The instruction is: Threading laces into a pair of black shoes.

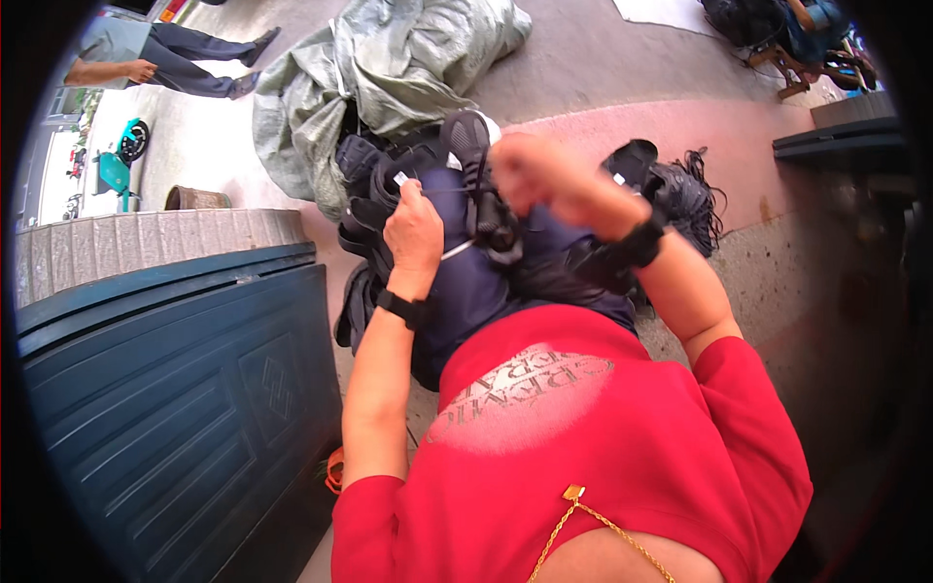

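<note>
A black sneaker (472, 170) with a white sole edge lies across my lap, its toe end nearest my body hard to make out. My left hand (414, 231) is closed in a pinch just left of it, and a thin dark shoelace runs from the fingertips to the shoe. A small white piece (400, 179) shows at those fingertips. Right of the sneaker my right hand (564, 185) is raised, its fingers smeared by motion, so what they hold is unclear. A short white strip (456, 251) sticks out beside the shoe, below my left hand.
Dark shoes (364, 214) are heaped left of my legs. To the right lies a bundle of black laces (692, 199). A large grey-green woven sack (389, 68) slumps ahead. Blue door panels (185, 389) stand at left. A person (160, 58) stands far left, near a teal scooter (115, 173).
</note>
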Tool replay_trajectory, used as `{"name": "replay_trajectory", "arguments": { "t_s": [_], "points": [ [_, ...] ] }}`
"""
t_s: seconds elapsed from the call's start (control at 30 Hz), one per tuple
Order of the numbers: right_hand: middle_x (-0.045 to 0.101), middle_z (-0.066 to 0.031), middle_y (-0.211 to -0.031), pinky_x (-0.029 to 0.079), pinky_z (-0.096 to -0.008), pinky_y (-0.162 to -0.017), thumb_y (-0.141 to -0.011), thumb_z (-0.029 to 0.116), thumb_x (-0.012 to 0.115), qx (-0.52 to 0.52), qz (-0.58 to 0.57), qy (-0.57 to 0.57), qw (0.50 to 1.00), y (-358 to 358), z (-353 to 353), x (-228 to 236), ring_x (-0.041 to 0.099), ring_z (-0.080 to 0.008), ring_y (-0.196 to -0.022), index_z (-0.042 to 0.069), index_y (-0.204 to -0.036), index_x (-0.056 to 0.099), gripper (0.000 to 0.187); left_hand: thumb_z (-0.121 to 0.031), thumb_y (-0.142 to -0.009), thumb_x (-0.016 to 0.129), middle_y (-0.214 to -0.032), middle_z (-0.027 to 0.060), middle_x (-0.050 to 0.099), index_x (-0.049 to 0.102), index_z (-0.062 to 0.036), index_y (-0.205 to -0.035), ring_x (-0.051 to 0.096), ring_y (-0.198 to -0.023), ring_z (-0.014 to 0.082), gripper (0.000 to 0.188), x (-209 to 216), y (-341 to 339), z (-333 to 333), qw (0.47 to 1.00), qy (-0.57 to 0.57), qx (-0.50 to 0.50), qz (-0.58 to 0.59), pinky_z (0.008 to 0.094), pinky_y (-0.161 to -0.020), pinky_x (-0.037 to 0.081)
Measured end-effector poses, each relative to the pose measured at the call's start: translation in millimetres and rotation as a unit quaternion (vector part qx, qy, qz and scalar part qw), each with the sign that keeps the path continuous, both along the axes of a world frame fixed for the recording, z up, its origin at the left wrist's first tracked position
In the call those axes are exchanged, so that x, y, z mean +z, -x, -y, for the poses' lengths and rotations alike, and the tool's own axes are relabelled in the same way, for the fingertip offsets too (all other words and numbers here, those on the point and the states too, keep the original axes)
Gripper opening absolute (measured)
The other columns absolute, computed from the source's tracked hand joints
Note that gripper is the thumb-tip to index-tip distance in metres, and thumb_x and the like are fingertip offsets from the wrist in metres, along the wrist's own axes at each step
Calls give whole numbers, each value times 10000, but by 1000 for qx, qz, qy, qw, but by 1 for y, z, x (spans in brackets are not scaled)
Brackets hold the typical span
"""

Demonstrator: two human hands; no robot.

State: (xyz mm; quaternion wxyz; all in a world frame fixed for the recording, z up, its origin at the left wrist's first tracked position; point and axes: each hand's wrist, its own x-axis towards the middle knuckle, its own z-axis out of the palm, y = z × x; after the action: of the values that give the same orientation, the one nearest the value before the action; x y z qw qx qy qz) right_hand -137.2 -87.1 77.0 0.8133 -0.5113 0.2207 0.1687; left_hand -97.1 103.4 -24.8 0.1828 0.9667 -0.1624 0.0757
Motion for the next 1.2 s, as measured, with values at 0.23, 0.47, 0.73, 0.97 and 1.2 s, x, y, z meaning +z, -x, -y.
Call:
{"name": "replay_trajectory", "arguments": {
  "t_s": [0.23, 0.47, 0.73, 0.97, 1.2],
  "points": [
    [326, 46, -489, 267, -246, -452, -905, 311, 355, 40, 284, -291, 913, -6, 50, 79, 276, -86, -398, 119, -654, 436, 326, -157, -794, 520, -829, 198, 607, 564, -46, -916, 579, -830, 361, 171, 0, -7, 22, 975, 52, -62, -207, 441, -734, 452],
    [242, 68, -490, 235, -237, -430, -911, 292, 334, 111, 271, -430, 854, -11, 36, 76, 219, -65, -394, 125, -750, 424, 249, -227, -774, 605, -827, 114, 631, 605, -40, -1003, 605, -751, 195, 295, 19, -40, 25, 936, 158, -133, -285, 299, -698, 463],
    [427, 13, -534, 337, -229, -500, -875, 212, 403, 199, 280, -315, 885, -30, 48, 53, 391, -106, -453, 79, -643, 453, 272, -136, -787, 627, -834, -11, 606, 621, -3, -962, 535, -789, 74, 220, 81, -40, 61, 716, 208, -371, -553, 218, -751, 411],
    [592, -200, -1005, 392, -395, -897, -834, 296, 456, -9, 333, -399, 854, -25, 138, -31, 539, -271, -963, 23, -851, 599, 308, -118, -855, 475, -715, 125, 549, 534, 1, -754, 521, -689, 238, 167, 51, -128, -27, 506, 713, 92, -477, 396, -730, 450],
    [605, -65, -725, 463, -266, -658, -839, 134, 520, 188, 165, 357, 900, 48, 48, -99, 565, -126, -686, -16, -936, 582, 189, -217, -870, 518, -662, -10, 486, 554, -41, -834, 432, -574, 92, 184, 59, -90, -60, 829, 390, 47, -398, 226, -504, 344]
  ]
}}
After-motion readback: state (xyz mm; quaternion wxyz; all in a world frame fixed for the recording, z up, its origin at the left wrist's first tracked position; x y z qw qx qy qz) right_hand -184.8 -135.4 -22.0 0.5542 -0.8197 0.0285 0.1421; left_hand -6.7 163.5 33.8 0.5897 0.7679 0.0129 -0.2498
